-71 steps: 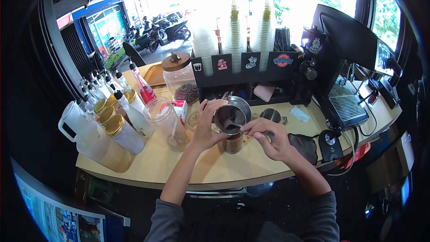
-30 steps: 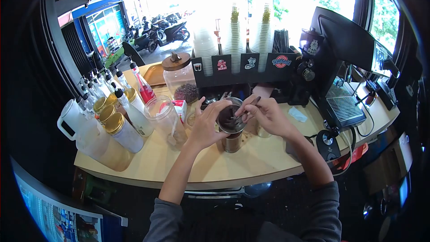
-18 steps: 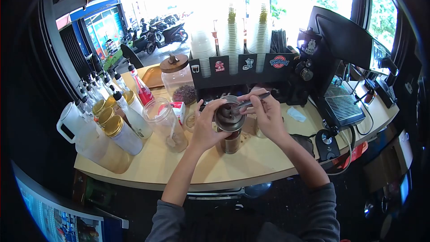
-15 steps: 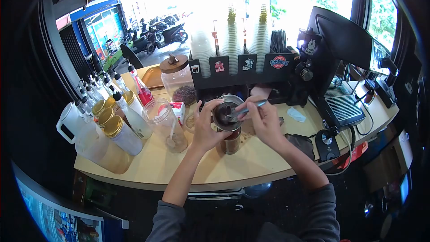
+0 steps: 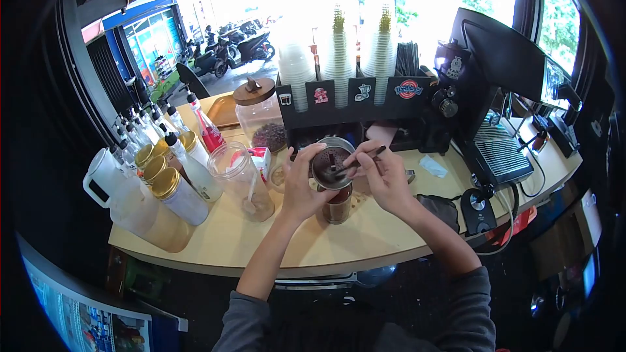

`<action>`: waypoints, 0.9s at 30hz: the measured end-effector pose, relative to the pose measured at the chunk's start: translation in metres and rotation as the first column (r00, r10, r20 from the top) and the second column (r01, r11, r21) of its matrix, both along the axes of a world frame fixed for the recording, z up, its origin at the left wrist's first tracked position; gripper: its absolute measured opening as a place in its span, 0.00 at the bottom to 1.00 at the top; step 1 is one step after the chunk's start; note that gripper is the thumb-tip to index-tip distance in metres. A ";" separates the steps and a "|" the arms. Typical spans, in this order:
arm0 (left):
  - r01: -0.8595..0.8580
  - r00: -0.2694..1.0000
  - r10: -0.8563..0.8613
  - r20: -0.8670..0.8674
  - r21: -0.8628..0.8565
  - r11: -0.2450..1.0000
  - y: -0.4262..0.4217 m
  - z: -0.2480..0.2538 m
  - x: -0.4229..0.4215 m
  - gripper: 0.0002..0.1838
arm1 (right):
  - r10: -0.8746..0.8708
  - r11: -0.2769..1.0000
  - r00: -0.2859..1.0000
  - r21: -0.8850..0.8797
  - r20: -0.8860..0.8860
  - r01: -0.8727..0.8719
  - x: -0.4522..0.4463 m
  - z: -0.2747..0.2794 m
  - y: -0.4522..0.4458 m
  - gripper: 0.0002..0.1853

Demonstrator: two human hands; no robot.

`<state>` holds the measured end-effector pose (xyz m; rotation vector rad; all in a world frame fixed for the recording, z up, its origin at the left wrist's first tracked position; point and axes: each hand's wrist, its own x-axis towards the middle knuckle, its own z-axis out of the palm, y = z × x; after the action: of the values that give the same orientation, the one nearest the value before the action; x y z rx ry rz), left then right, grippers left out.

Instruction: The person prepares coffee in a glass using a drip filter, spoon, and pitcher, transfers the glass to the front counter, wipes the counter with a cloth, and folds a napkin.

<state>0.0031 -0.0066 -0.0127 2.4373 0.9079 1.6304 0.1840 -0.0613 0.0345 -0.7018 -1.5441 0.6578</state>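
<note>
My left hand (image 5: 302, 186) is wrapped round the side of a round metal cup (image 5: 332, 185), tilted so that I see into it. Dark liquid with some froth lies inside. A spoon (image 5: 360, 161) dips into the cup, its handle pinched by my right hand (image 5: 386, 179). Right below the cup, a glass (image 5: 338, 210) with brown contents stands on the counter; the cup hides its top, and I cannot tell whether they touch. Left of my left hand is an open clear jar (image 5: 259, 203) with a white scoop inside.
The wooden counter (image 5: 293, 248) carries pump bottles (image 5: 195, 171), gold-lidded jars (image 5: 168, 186) and a white-handled pitcher (image 5: 124, 199) at left. Behind my hands is a black cup rack (image 5: 378, 107). An espresso machine (image 5: 499, 156) stands at right, near a dark cloth (image 5: 437, 210).
The spoon has turned within the cup, its handle now darker and angled differently. My right hand has shifted slightly; my left hand keeps its hold on the cup.
</note>
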 end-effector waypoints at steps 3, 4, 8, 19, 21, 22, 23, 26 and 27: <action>0.016 0.997 -0.017 -0.070 -0.017 1.000 -0.001 0.006 -0.006 0.48 | 0.001 0.998 0.995 -0.065 0.102 0.006 0.013 0.003 0.001 0.06; 0.007 0.995 -0.009 -0.097 -0.013 1.000 -0.001 0.007 -0.006 0.47 | 0.008 0.998 0.996 -0.063 0.094 -0.002 0.017 0.006 0.002 0.06; -0.006 0.992 0.003 -0.129 -0.020 1.000 0.000 0.012 -0.009 0.45 | 0.067 0.997 0.993 -0.031 -0.097 -0.070 0.025 0.020 -0.004 0.07; -0.063 0.993 0.051 -0.104 -0.109 0.992 -0.001 0.032 -0.015 0.44 | -0.087 0.996 0.962 -0.017 -0.258 0.085 0.068 -0.048 -0.023 0.08; -0.038 0.997 0.026 -0.079 -0.154 0.987 0.002 0.031 -0.016 0.44 | -0.075 0.995 0.970 -0.079 -0.232 0.058 0.066 -0.076 -0.023 0.07; -0.037 0.997 0.025 -0.079 -0.158 0.987 0.003 0.031 -0.016 0.44 | -0.086 0.993 0.985 -0.097 -0.153 0.071 0.064 -0.088 -0.023 0.06; -0.029 0.998 0.020 -0.054 -0.174 0.984 0.003 0.031 -0.015 0.44 | -0.095 0.990 0.993 -0.114 -0.073 0.086 0.063 -0.097 -0.023 0.05; -0.011 0.999 0.004 -0.034 -0.210 0.978 0.006 0.032 -0.014 0.43 | -0.222 0.969 0.945 -0.051 0.239 0.240 0.065 -0.115 -0.023 0.04; 0.013 1.000 -0.016 -0.012 -0.240 0.971 0.007 0.031 -0.014 0.43 | -0.235 0.964 0.931 -0.056 0.281 0.260 0.064 -0.115 -0.025 0.04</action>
<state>-0.0107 0.0002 0.0188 2.2882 1.0204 1.4085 0.2475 -0.0861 -0.0805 -1.0748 -1.6456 0.4570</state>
